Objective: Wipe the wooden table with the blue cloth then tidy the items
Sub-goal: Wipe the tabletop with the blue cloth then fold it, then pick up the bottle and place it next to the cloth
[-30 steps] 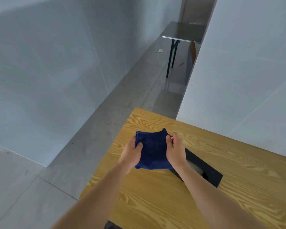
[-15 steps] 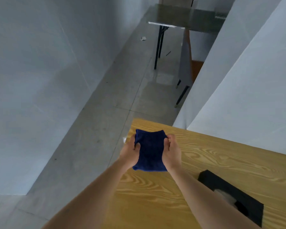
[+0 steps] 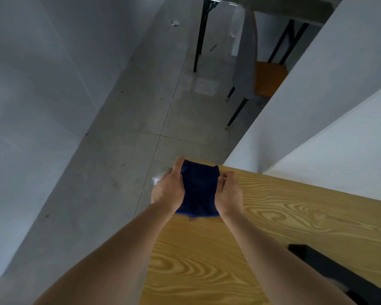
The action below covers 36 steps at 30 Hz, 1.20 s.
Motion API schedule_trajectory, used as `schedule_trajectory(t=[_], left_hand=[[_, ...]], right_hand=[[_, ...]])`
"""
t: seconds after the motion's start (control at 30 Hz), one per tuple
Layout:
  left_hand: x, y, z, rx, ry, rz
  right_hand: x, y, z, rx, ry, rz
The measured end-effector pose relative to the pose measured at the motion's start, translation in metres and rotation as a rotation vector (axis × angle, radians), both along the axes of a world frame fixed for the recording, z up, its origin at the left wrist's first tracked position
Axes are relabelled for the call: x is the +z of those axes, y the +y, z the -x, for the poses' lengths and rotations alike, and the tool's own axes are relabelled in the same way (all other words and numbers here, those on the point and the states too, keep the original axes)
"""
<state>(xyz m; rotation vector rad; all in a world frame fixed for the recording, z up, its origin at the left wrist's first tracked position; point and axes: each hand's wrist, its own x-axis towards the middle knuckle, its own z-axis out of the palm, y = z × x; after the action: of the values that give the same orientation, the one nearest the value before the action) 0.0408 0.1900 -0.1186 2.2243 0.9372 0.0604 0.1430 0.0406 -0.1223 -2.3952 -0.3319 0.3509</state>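
A dark blue cloth (image 3: 199, 190), folded into a small rectangle, hangs just above the far left corner of the wooden table (image 3: 284, 219). My left hand (image 3: 168, 190) grips its left edge and my right hand (image 3: 228, 194) grips its right edge. The cloth's lower edge dips toward the tabletop; contact with the wood cannot be told. A black tissue box (image 3: 339, 274) lies on the table at the lower right, partly cut off by the frame and by my right forearm.
The table's left edge drops to a grey concrete floor (image 3: 123, 161). White panels (image 3: 328, 133) stand along the table's far side. Further off are a dark table on black legs (image 3: 198, 36) and a chair with an orange seat (image 3: 268, 78). Something small and pale (image 3: 157, 179) shows behind my left hand.
Both hands have carried the cloth from beside the tissue box toward the table's far left corner. The view has tilted down, and the tissue box now sits at the lower right.
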Motion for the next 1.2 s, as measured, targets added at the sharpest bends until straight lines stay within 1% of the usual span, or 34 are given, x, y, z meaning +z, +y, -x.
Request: schedule_trajectory(t=[0.1, 0.13, 0.2, 0.23, 0.3, 0.4, 0.5, 0.8, 0.97, 1.2], left_hand=[[-0.002, -0.002, 0.003, 0.071, 0.080, -0.138], [-0.003, -0.004, 0.005, 0.058, 0.068, -0.213], [-0.006, -0.009, 0.007, -0.049, -0.005, -0.365], [-0.009, -0.011, 0.007, -0.124, -0.016, -0.393], [-0.018, -0.013, 0.005, -0.262, 0.044, -0.361], [-0.035, -0.012, 0.005, -0.362, 0.156, -0.351], [-0.044, -0.005, 0.005, -0.387, 0.172, -0.380], [-0.038, 0.001, 0.011, -0.395, 0.199, -0.401], [-0.005, -0.013, 0.029, -0.380, 0.194, -0.372], [0.052, -0.083, 0.055, -0.436, 0.181, -0.330]], right_hand=[[0.001, -0.004, 0.004, 0.060, -0.158, 0.189], [0.001, -0.005, 0.006, 0.109, -0.239, 0.236], [0.001, -0.006, 0.009, 0.229, -0.360, 0.302], [0.000, -0.006, 0.009, 0.291, -0.380, 0.328], [-0.005, -0.005, 0.008, 0.418, -0.363, 0.390], [-0.019, -0.005, 0.006, 0.547, -0.312, 0.499], [-0.027, -0.006, 0.004, 0.550, -0.293, 0.537], [-0.017, -0.012, 0.008, 0.512, -0.249, 0.520], [0.018, -0.043, 0.019, 0.479, -0.254, 0.506], [0.078, -0.108, 0.048, 0.459, -0.254, 0.537]])
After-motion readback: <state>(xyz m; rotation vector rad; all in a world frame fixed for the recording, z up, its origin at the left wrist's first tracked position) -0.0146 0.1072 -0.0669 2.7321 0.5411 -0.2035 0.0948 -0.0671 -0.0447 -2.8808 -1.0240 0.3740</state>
